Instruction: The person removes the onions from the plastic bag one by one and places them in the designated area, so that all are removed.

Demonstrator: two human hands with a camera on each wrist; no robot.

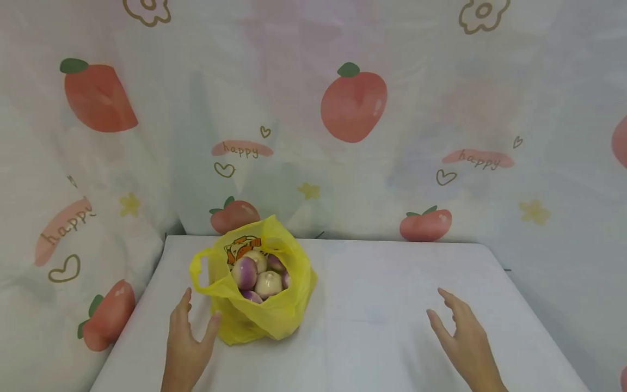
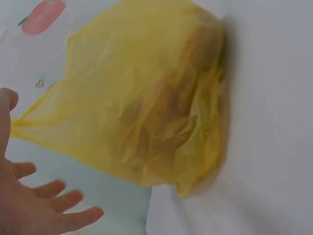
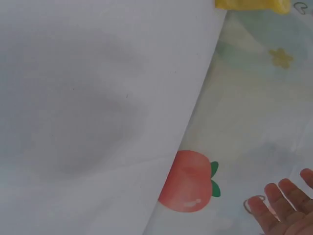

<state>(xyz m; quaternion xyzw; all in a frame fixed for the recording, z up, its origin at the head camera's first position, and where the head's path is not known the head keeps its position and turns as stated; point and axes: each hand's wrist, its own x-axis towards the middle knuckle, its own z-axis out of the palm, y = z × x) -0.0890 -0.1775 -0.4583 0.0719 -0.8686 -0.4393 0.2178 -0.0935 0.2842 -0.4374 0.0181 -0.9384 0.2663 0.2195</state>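
Yellow plastic bag standing on a white-covered table, left of centre, its mouth tipped toward the head camera and round white-and-purple vegetables heaped inside. The left hand lies just beside the bag at its near left side, thumb spread apart from the fingers; the thumb tip overlaps the bag's edge in the head view, and whether the two touch cannot be told. The handle loop juts from the rim toward this hand, beyond its fingertips. The right hand, thumb and fingers likewise apart, is over the right part of the table, well apart from the bag. The near rim conceals the lower vegetables, so their number cannot be read; in the left wrist view the bag's wall stands before them, leaving only dim, darker patches. A cartoon print on the bag is partly covered by the contents. Both wrist views cut off their own hand at the frame edge, and the right one catches merely a yellow corner of the bag. Behind the table hangs a pale backdrop bearing red fruit, hearts, small flowers and the word "happy".
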